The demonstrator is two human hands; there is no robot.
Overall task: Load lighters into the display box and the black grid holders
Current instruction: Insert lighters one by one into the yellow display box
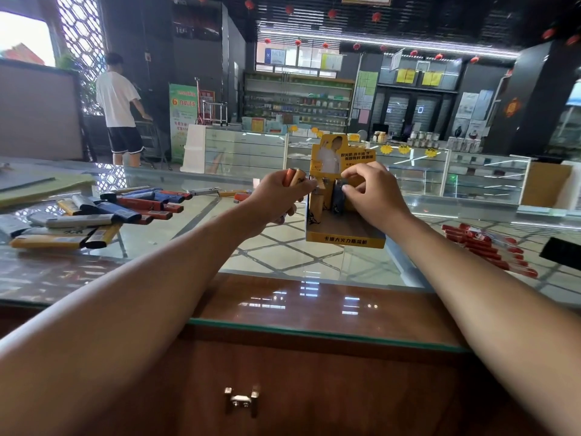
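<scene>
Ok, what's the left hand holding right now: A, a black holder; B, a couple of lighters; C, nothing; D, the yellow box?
B: the left hand grips lighters, an orange and a yellow one showing, beside the display box, while the right hand pinches a dark lighter standing in it.

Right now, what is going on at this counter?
A person is filling the yellow display box on the glass counter. The right hand pinches a dark lighter standing in the box; the left hand holds a few orange lighters. More loose lighters lie piled at the left, red lighters at the right.
</scene>
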